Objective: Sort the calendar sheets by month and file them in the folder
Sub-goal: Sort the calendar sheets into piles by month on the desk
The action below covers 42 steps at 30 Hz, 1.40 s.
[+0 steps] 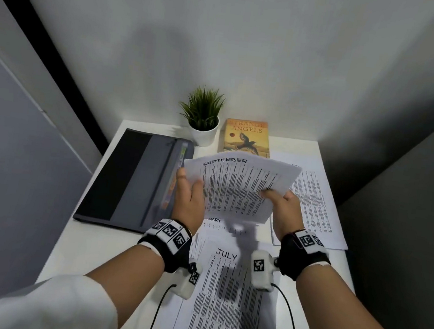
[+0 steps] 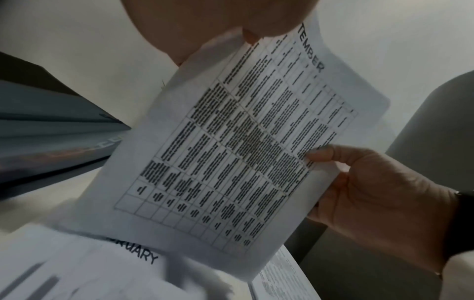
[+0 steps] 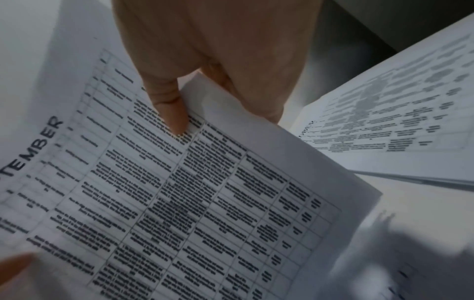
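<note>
Hovering above the desk at the centre of the head view, the SEPTEMBER sheet (image 1: 237,187) was held off the surface by both hands, its heading toward the top of the frame. The right hand (image 1: 285,208) pinched the sheet's right edge, thumb (image 3: 170,109) pressed on the printed grid and fingers curled behind the paper. The left hand (image 1: 189,197) gripped the left edge, thumb on top; in the left wrist view its fingers (image 2: 218,22) closed over the sheet's upper corner. Whether more than one sheet was in the grip could not be told.

Below it, toward the bottom of the frame, the JULY sheet (image 1: 226,287) lay flat on a loose pile, and a sheet with a heading ending in "UARY" (image 1: 213,220) showed just under the lifted page. Another stack of calendar sheets (image 1: 314,202) lay at centre right, partly covered by the raised sheet. The grey folder (image 1: 133,179) lay at centre left on the white desk (image 1: 71,250), coloured tabs visible along its right edge. At the upper centre stood a potted plant (image 1: 202,116) in a white pot, with an orange book (image 1: 247,138) just to its right against the wall.
</note>
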Motion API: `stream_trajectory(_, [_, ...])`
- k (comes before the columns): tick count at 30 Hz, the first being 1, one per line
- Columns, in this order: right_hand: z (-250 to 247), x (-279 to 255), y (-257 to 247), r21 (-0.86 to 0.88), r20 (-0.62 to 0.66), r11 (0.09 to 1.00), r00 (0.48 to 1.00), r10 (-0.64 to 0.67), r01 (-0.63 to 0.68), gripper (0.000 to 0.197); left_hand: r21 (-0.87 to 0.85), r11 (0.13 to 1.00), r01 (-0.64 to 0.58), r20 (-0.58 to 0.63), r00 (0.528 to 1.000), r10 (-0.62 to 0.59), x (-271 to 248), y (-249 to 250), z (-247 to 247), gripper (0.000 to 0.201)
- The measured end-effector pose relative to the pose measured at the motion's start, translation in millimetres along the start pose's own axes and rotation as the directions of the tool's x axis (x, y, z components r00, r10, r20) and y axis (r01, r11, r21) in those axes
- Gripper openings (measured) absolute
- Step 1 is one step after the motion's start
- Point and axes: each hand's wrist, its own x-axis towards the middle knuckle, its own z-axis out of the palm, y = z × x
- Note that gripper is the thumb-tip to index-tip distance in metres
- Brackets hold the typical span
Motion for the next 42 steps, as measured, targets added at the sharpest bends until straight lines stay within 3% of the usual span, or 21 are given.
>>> stream_trajectory(3, [-1.5,1.3,9.5,-0.037,-0.014,0.999,0.999,0.031,-0.032,0.018,0.007,1.000,-0.007,-0.022,1.000,0.007,-3.9,-4.7,0.3,0.029])
stream_trajectory(6, [0.7,0.6,26.6,-0.175,-0.045,0.980,0.995,0.085,-0.091,0.025,0.102,0.995,0.008,0.013,1.000,-0.009,-6.1,-11.4,5.6,0.026])
stream_trajectory(10, [-5.8,5.8,26.5,-0.351,-0.032,0.936,0.999,0.025,-0.035,0.018,0.128,0.992,-0.023,-0.011,1.000,0.025,5.2,-0.8,7.0,0.010])
stream_trajectory(13, [-20.1,8.5,28.2,-0.330,-0.123,0.921,0.977,0.176,-0.208,0.067,0.068,0.998,-0.007,-0.082,0.997,0.013,21.8,11.5,0.5,0.009])
stream_trajectory(15, [-22.9,1.7,33.6,-0.154,-0.058,0.920,0.933,0.355,-0.359,0.085,-0.035,0.999,0.028,-0.112,0.993,-0.032,30.3,15.9,-3.3,0.007])
stream_trajectory(16, [-23.3,-2.7,37.8,-0.047,0.022,0.910,0.910,0.414,-0.412,0.080,-0.070,0.997,0.038,-0.123,0.991,-0.047,32.3,16.6,-2.8,0.007])
stream_trajectory(18, [-23.4,-10.3,43.2,0.105,0.162,0.881,0.882,0.443,-0.461,0.047,-0.056,0.998,0.031,-0.136,0.990,-0.039,33.2,17.2,0.5,0.003])
stream_trajectory(19, [-24.5,-12.4,45.6,0.135,0.173,0.881,0.886,0.430,-0.454,0.032,-0.035,0.999,0.023,-0.128,0.991,-0.027,33.0,16.5,3.4,0.002])
stream_trajectory(22, [-39.6,-12.3,50.5,0.172,0.047,0.913,0.928,0.368,-0.371,0.018,0.068,0.995,0.071,-0.006,0.997,-0.071,31.8,5.7,13.0,0.011])
stream_trajectory(25, [-70.2,-11.3,52.7,0.229,-0.109,0.928,0.940,0.324,-0.294,0.029,0.240,0.971,0.011,0.252,0.965,-0.073,19.5,-20.7,14.1,0.030])
stream_trajectory(26, [-82.6,-12.2,54.1,0.220,-0.186,0.936,0.930,0.316,-0.274,0.030,0.338,0.939,-0.067,0.358,0.932,-0.063,12.8,-31.7,11.4,0.035])
stream_trajectory(28, [-108.1,-15.1,57.8,0.202,-0.349,0.944,0.881,0.320,-0.262,0.019,0.530,0.795,-0.294,0.558,0.827,-0.066,1.4,-53.8,3.5,0.038])
stream_trajectory(30, [-131.3,-18.6,64.5,0.219,-0.472,0.939,0.813,0.340,-0.265,0.009,0.602,0.651,-0.462,0.681,0.723,-0.116,-6.6,-70.3,-5.0,0.038])
stream_trajectory(33, [-151.5,-21.2,77.5,0.176,-0.575,0.929,0.732,0.367,-0.327,0.021,0.620,0.516,-0.591,0.742,0.655,-0.141,-14.8,-80.6,-12.9,0.036])
stream_trajectory(36, [-152.0,-20.6,85.0,0.177,-0.589,0.903,0.693,0.416,-0.391,0.007,0.614,0.454,-0.646,0.759,0.641,-0.114,-22.3,-83.3,-15.5,0.035])
stream_trajectory(37, [-150.7,-18.2,86.5,0.177,-0.595,0.899,0.684,0.423,-0.401,0.011,0.612,0.447,-0.652,0.762,0.638,-0.111,-24.3,-84.0,-15.7,0.036])
stream_trajectory(39, [-150.6,-12.6,88.8,0.151,-0.596,0.897,0.686,0.417,-0.415,0.017,0.613,0.459,-0.643,0.755,0.648,-0.099,-27.1,-84.7,-17.5,0.035])
stream_trajectory(42, [-155.7,-6.5,89.0,0.022,-0.540,0.873,0.729,0.421,-0.488,0.021,0.602,0.477,-0.640,0.748,0.662,-0.054,-30.4,-84.9,-19.5,0.033])
